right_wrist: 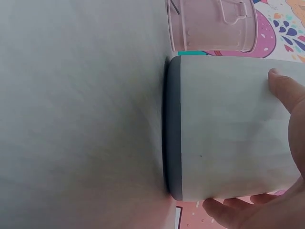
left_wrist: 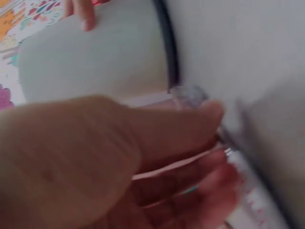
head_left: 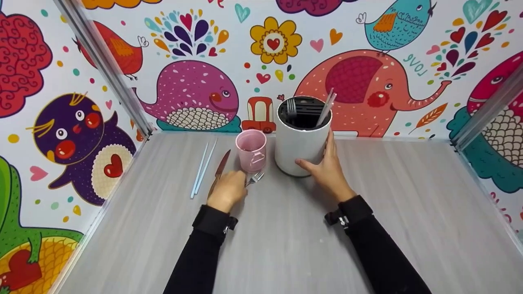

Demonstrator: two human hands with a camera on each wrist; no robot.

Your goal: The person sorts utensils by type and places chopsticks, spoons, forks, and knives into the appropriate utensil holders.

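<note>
Hands at holder and fork
Right hand (head_left: 327, 169) clasps white utensil holder (head_left: 300, 145); left hand (head_left: 226, 190) pinches fork (head_left: 255, 178) on tabletop (head_left: 408, 212).

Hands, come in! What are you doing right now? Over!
Left hand grips fork by pink mug. Right hand holds white holder. Knife lies close by.

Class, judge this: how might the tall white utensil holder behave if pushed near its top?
The white utensil holder is tall with a narrow base, so it would probably tip rather than slide. Its smooth wall looks slippery. The right hand wrapped round it likely steadies it.
</note>
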